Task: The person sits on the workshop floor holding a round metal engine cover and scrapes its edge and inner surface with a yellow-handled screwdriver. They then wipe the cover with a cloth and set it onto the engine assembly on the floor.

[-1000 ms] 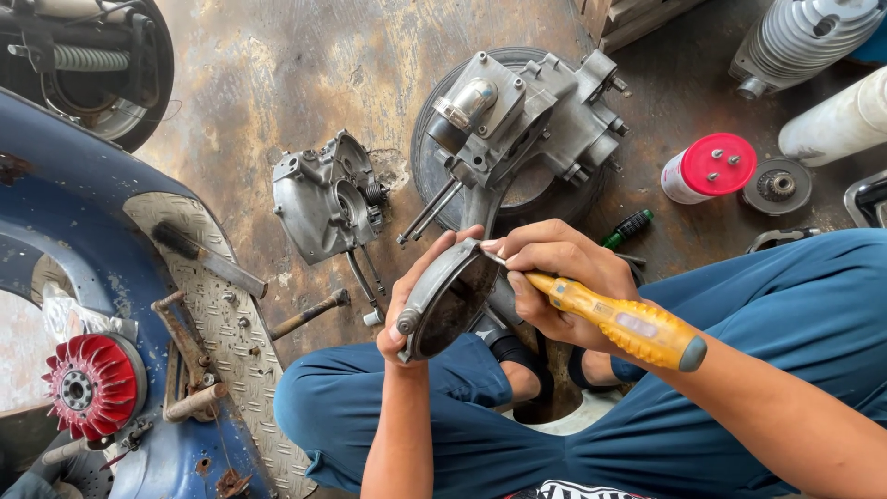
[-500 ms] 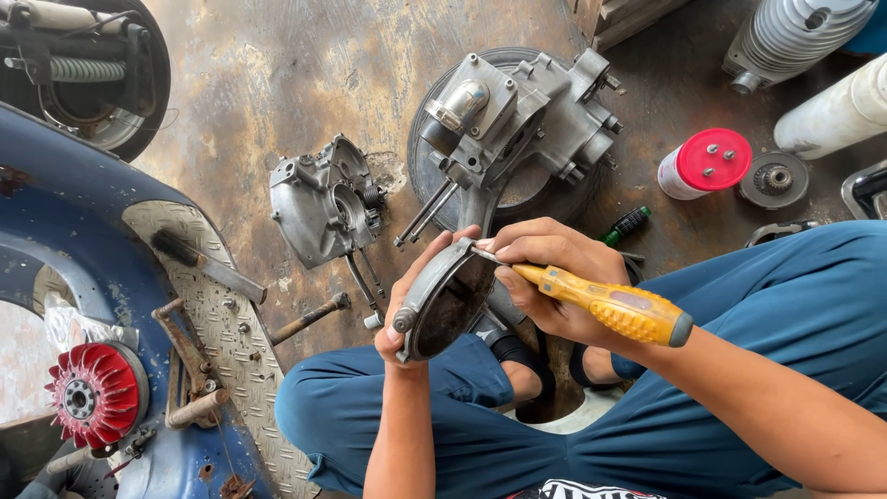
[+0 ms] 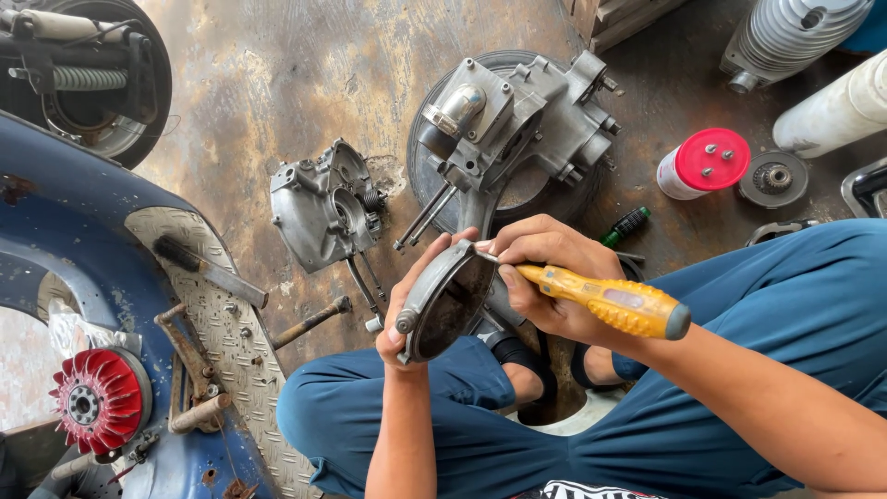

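Head view, landmark: I place everything relative to the large engine casing [image 3: 517, 129], which lies on the stained concrete floor [image 3: 277, 74].

Left hand: my left hand [image 3: 407, 310] sits just below the casing, its fingers wrapped around the edge of a round grey metal cover [image 3: 443, 300] and gripping it, tilted, over my lap.

Round cover: held off the floor, below the casing's lower edge and apart from it; its dark inner face is turned toward my right hand.

Right hand: my right hand [image 3: 545, 273], below and slightly right of the casing, is closed around a yellow-handled screwdriver [image 3: 605, 300]. The metal tip meets the upper rim of the cover; I cannot tell how deep it sits.

Smaller casing half [image 3: 323, 203]: on the floor left of the engine casing, near it but not touching.

Red-lidded white container [image 3: 702, 164]: right of the casing, with small bolts on its lid.

Toothed gear disc [image 3: 771, 177]: just beside the container, farther right of the casing.

Green-handled tool [image 3: 626, 225]: on the floor below and right of the casing.

Finned cylinder [image 3: 795, 32]: well to the upper right of the casing.

Blue scooter body [image 3: 102, 240]: far left of the casing, with a red fan wheel [image 3: 100, 399] low on it.
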